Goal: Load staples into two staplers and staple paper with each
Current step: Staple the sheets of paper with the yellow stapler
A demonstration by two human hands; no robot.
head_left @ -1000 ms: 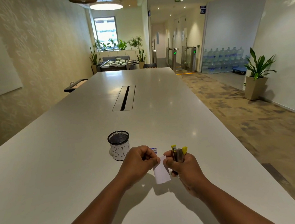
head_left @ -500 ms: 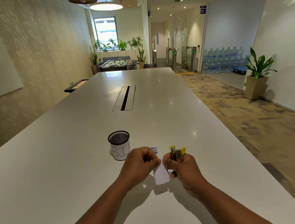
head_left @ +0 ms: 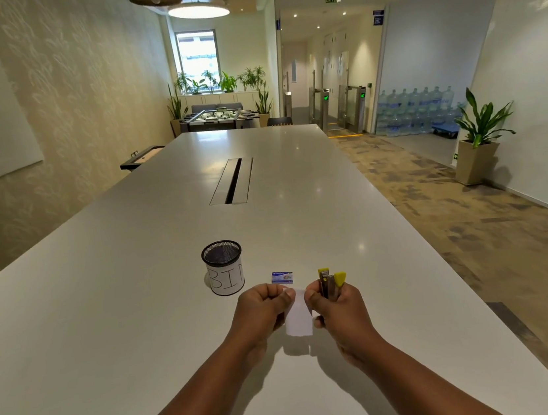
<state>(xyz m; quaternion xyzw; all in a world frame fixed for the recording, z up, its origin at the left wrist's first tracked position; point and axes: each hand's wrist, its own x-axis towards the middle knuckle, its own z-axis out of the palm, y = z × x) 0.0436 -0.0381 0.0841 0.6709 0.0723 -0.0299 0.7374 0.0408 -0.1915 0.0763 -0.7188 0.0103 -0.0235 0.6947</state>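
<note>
Small white paper slip pinched between both hands above the surface; thin, floppy, best gripped at the edges. Left hand closed on its corner. Right hand closed around yellow stapler, hinged open, rigid and light. Staple box just behind; mesh bin left.
</note>
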